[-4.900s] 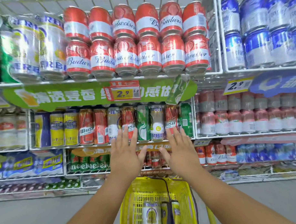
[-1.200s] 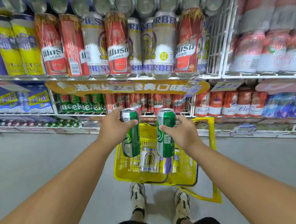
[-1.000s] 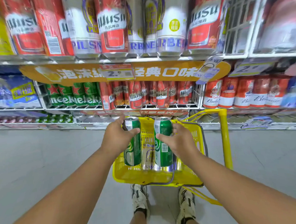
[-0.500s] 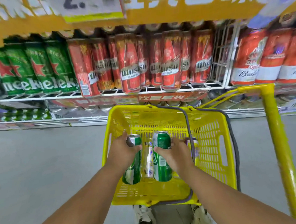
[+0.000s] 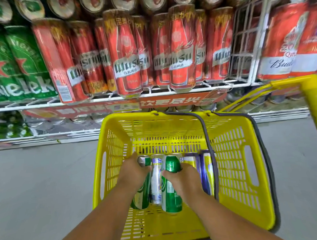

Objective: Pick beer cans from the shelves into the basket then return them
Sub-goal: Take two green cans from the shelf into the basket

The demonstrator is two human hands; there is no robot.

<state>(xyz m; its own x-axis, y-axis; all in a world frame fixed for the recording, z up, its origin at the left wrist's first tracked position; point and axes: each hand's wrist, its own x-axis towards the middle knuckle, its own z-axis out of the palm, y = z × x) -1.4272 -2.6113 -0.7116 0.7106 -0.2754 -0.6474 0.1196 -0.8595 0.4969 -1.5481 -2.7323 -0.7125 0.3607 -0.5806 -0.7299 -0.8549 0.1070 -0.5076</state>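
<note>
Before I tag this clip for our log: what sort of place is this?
Most likely a supermarket beer aisle: wire shelves packed with red cans, a promotional shelf strip along the edge, and a yellow shopping basket on the floor.

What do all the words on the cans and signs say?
"WUSU": red cans on the shelf.
"eineke", cut off: green cans at left.
"Bud", cut off: red-and-white cans at right.
"饮更尽兴": red shelf sign.
Too blurred: the held green cans' print and the sign's price tag.

Bright, even shop light; shelf cans [image 5: 126,54] smear with motion blur and wide-angle bending
</note>
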